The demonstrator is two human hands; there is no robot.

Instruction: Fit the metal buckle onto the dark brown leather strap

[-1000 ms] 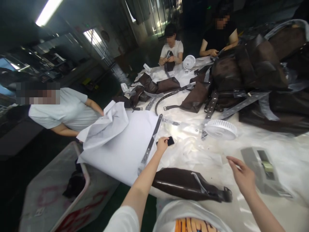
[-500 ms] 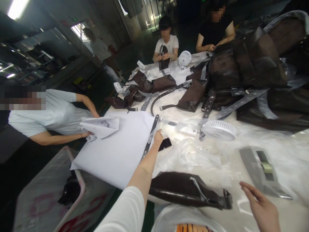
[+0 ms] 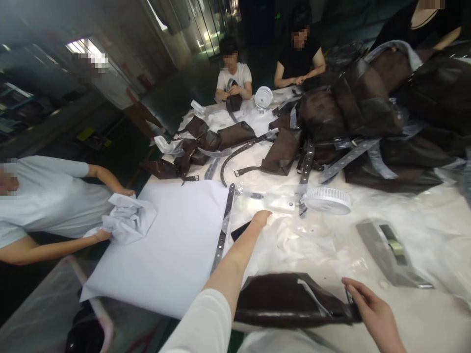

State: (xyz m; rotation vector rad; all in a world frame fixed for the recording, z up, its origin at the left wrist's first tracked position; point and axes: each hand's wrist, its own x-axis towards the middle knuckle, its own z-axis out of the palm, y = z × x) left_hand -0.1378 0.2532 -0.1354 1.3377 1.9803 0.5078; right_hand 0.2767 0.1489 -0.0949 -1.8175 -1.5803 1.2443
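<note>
My left hand (image 3: 262, 218) is stretched over the table, above crumpled clear plastic (image 3: 294, 235); its fingers are mostly turned away from view. A dark phone (image 3: 240, 232) lies just beside that wrist. In front of me is a dark brown leather-like bag (image 3: 279, 299) with a whitish strip on it. At the bag's right end is my right hand (image 3: 373, 306), fingers stretched out and close together. Whether it touches the bag I cannot tell. A dark strap with metal eyelets (image 3: 222, 235) runs along the edge of a large white paper sheet (image 3: 176, 250).
A white fan (image 3: 327, 202) lies beyond my hands, and a grey tape dispenser (image 3: 373, 240) sits to the right. Brown bags (image 3: 353, 108) are piled at the back right. On the left a co-worker (image 3: 55, 201) holds crumpled white paper (image 3: 130, 220). Other people sit across the table.
My left hand has moved right, from beside the eyeleted strap to over the plastic. My right hand has come to the bag's end. The co-worker's paper is more crumpled. The view has shifted.
</note>
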